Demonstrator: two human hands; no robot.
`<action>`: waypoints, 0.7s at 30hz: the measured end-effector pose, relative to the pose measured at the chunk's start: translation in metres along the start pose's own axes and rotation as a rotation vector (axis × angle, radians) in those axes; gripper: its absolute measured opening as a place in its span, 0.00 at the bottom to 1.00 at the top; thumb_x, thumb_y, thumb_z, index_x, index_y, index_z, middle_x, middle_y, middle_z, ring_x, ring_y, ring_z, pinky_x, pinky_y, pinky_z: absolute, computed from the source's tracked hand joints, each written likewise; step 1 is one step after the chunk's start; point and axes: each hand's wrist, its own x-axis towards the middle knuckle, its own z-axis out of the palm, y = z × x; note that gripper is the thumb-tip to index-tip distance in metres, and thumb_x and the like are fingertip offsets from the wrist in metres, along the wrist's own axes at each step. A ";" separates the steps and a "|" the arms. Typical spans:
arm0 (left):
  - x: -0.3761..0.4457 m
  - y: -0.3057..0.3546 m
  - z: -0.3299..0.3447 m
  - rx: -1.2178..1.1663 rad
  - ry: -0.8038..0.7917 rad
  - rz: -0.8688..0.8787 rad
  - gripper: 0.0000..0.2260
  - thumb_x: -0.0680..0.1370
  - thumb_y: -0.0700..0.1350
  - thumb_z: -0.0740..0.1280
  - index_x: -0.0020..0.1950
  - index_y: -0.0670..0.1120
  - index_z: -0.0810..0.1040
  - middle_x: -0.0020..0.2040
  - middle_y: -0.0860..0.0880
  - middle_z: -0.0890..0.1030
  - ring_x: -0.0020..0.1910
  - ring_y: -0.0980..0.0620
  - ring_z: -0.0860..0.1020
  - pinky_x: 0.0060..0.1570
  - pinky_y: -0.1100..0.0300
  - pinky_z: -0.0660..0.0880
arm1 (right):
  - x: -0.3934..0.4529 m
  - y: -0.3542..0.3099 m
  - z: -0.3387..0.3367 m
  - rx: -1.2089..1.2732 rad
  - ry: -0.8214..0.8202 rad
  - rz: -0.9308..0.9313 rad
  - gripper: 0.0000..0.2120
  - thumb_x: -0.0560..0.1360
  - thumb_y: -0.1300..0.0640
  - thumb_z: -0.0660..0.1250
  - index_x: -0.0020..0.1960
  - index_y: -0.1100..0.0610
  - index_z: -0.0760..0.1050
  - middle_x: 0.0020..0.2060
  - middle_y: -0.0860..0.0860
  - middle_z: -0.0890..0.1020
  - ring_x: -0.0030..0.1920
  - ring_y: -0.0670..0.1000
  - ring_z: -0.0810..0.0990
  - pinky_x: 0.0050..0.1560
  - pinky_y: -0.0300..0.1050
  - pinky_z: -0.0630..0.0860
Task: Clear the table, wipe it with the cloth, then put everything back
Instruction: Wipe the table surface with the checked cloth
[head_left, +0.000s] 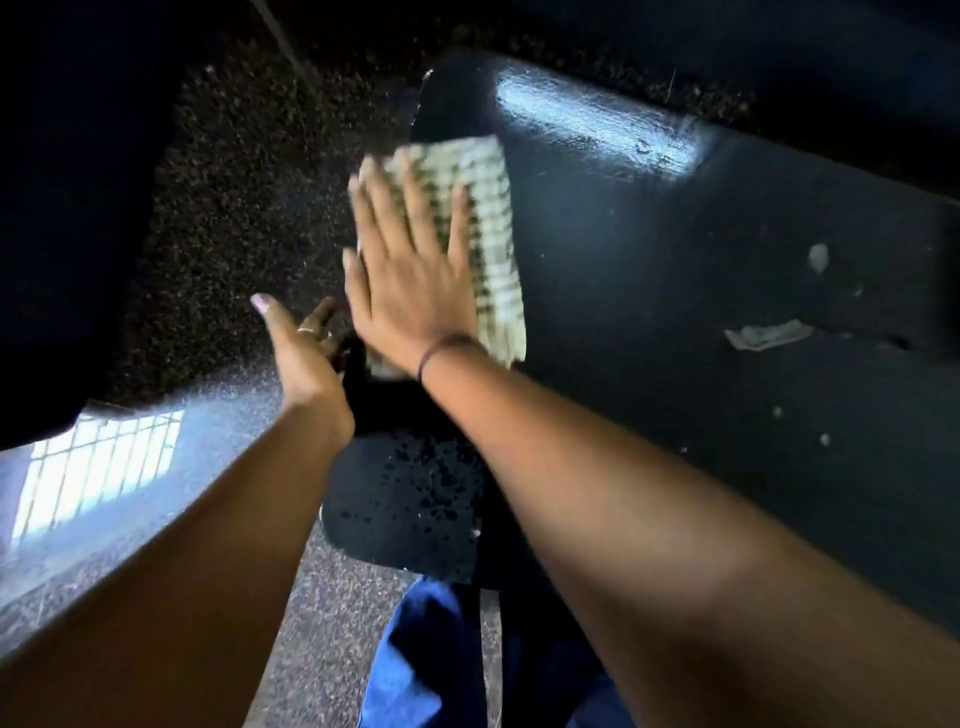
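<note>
Cloth: pale green-and-white check weave, blurred. Lies flat along the left edge of the counter, running lengthwise near-to-far, near end partly hidden. Right hand's grip is flat on it, palm down, fingers spread, no pinch.

Counter: dark, glossy top, scuffed. Bright glare strip at the far end. Pale flaked patches and specks on the right half, one larger torn strip mid-right. Near-left corner rounded, spotted with dark droplets. Top otherwise carries only the cloth in the visible part.
</note>
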 end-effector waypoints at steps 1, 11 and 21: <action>0.000 0.002 -0.008 -0.052 0.000 -0.010 0.37 0.76 0.70 0.41 0.69 0.48 0.69 0.61 0.45 0.78 0.61 0.46 0.76 0.65 0.49 0.70 | -0.028 -0.009 0.005 0.037 -0.007 -0.049 0.29 0.80 0.46 0.48 0.78 0.56 0.51 0.78 0.51 0.53 0.78 0.55 0.47 0.72 0.66 0.46; -0.020 -0.018 -0.028 0.594 0.092 0.102 0.30 0.79 0.64 0.52 0.67 0.42 0.72 0.69 0.42 0.72 0.65 0.42 0.71 0.66 0.50 0.65 | -0.210 -0.023 0.027 -0.061 -0.261 -0.506 0.30 0.81 0.44 0.49 0.78 0.54 0.45 0.78 0.50 0.50 0.78 0.53 0.45 0.73 0.63 0.49; -0.030 -0.035 -0.024 0.763 0.156 0.259 0.27 0.82 0.57 0.52 0.55 0.33 0.73 0.58 0.30 0.75 0.59 0.35 0.73 0.57 0.49 0.67 | -0.157 0.128 -0.011 -0.108 -0.123 -0.180 0.27 0.79 0.46 0.51 0.77 0.50 0.54 0.77 0.47 0.57 0.77 0.52 0.54 0.75 0.60 0.50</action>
